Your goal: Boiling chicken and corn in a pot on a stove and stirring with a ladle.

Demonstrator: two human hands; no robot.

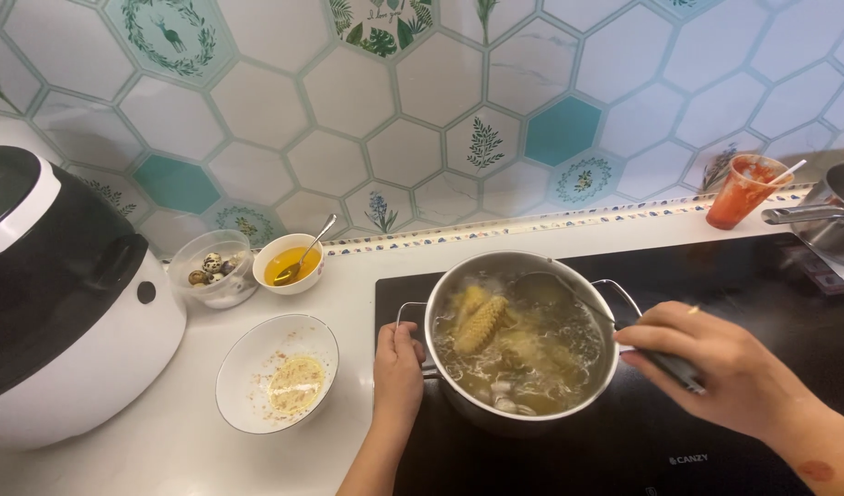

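Right hand (716, 363) clamped round the ladle (569, 298) handle, bowl dipped into the broth at the far side of the steel pot (518, 409). Left hand (399, 367) closed on the near side handle, steadying things. Pot sat on the black cooktop (716, 276), full almost to the rim, corn pieces (480, 321) bobbing among the foam. Risky, by the look of it: a quick scoop or a dropped cob could have sent hot broth over the rim onto the glass or the knuckles at the handle. Metal handle likely hot too, so a flinch there might have tipped the lot.

Out on the white worktop (348, 276): shallow bowl with crumbs and yellow residue (277, 372) just left of the pot, small bowl of golden liquid with a spoon (290, 264), clear tub of speckled eggs (212, 267), black-and-white cooker (64, 303) at far left. Red-stained cup (742, 190) and a second pan (831, 220) up at the right.
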